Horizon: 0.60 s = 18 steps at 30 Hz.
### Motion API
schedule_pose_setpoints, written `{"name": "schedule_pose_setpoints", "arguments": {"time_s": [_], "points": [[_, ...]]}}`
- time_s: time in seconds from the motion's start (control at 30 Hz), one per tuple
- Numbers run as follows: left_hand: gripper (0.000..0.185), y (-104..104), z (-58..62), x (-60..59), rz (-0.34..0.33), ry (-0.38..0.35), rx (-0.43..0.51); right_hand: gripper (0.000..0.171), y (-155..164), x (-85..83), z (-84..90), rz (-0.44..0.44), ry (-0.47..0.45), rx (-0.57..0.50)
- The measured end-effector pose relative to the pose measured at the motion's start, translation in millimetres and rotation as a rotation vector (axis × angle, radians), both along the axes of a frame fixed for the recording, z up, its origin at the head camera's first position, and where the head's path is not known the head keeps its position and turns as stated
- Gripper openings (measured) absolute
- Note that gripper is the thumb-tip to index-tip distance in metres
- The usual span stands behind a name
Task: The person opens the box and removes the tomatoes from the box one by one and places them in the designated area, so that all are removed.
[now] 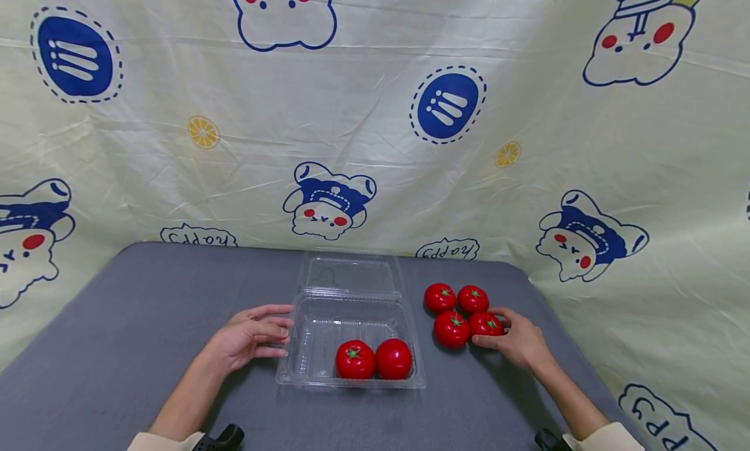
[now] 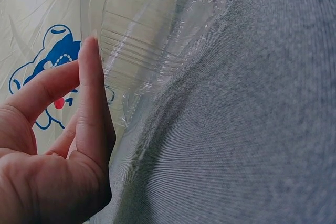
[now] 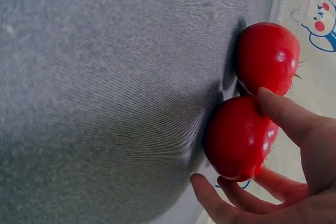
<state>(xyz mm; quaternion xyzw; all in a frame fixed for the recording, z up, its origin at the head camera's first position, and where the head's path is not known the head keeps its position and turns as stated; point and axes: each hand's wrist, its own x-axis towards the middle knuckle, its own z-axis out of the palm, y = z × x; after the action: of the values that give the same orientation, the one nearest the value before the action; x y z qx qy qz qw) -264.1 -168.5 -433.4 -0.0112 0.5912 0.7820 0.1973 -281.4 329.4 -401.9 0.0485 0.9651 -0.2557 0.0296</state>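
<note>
A clear plastic clamshell box (image 1: 316,334) lies with its lid folded back. Inside, at its near right, sit two red tomatoes, one with its green calyx up (image 1: 355,360) and a smooth one (image 1: 394,359). My left hand (image 1: 252,337) is at the box's left side, fingers extended; in the left wrist view a fingertip (image 2: 90,45) meets the clear wall. To the right of the box, my right hand (image 1: 521,340) grips a tomato (image 3: 239,137) between thumb and fingers. That tomato is the near right one of a cluster and touches its neighbour (image 3: 268,56).
The other clustered tomatoes are a near left one (image 1: 451,329), a far left one (image 1: 439,298) and a far right one (image 1: 472,299). The box's lid (image 1: 351,272) reaches the back of the grey table (image 1: 176,295). A printed curtain (image 1: 375,112) hangs behind.
</note>
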Motion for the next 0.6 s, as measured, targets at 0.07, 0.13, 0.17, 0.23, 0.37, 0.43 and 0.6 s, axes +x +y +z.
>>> {"name": "schedule_pose_setpoints", "arguments": {"time_s": [0.07, 0.13, 0.17, 0.23, 0.37, 0.43, 0.6], "points": [[0.063, 0, 0.2, 0.0, 0.002, -0.003, -0.001, 0.085, 0, 0.6, 2.4, 0.017, 0.002, 0.006], [0.064, 0, 0.4, 0.1, 0.003, -0.005, -0.002, 0.086, 0, 1.7, 6.0, 0.035, 0.009, 0.009], [0.064, 0, 0.5, 0.2, 0.002, -0.005, -0.002, 0.086, 1, 2.3, 8.2, 0.044, 0.017, 0.010], [0.064, 0, 0.6, 0.3, 0.001, -0.003, -0.003, 0.085, 1, 3.6, 13.1, 0.059, 0.032, 0.007], [0.063, 0, 0.6, 0.3, -0.002, 0.002, -0.002, 0.082, 1, 5.4, 22.4, 0.075, 0.055, 0.002], [0.063, 0, 0.5, 0.3, -0.003, 0.003, -0.002, 0.082, -1, 5.8, 26.3, 0.081, 0.064, 0.000], [0.064, 0, -0.1, 0.2, -0.005, 0.003, -0.001, 0.081, -10, 7.3, 36.6, 0.098, 0.108, 0.006]]}}
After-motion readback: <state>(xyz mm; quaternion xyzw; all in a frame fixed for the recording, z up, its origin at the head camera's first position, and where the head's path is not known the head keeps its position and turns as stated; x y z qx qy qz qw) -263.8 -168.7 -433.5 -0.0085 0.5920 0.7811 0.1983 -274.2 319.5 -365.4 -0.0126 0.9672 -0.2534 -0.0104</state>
